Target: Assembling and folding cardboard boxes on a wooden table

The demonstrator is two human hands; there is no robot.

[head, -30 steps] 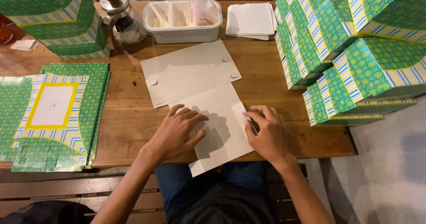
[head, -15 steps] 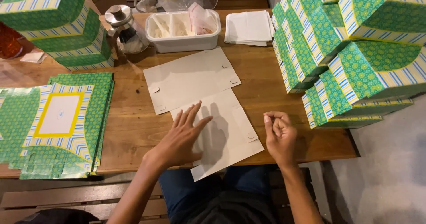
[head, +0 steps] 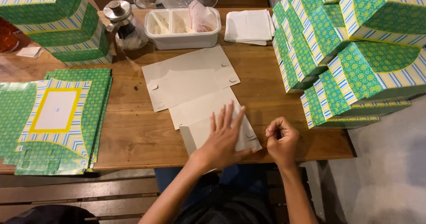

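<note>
A flat grey cardboard box blank point(head: 191, 79) lies blank side up in the middle of the wooden table point(head: 133, 135). Its near flap point(head: 202, 113) is folded over. My left hand point(head: 224, 137) rests flat on that flap, fingers spread, pressing it down. My right hand point(head: 282, 139) hovers just right of the blank near the table's front edge, fingers curled in with nothing visible in them.
Flat green patterned box blanks point(head: 57, 117) are stacked at the left. Assembled green boxes stand at the far left point(head: 57, 24) and pile up at the right point(head: 346, 51). A white tray point(head: 184, 28), a glass jar point(head: 124, 28) and white sheets point(head: 248, 26) sit at the back.
My right hand has lifted off the blank, moved right and curled shut. My left hand has slid across the folded flap. The view has shifted slightly.
</note>
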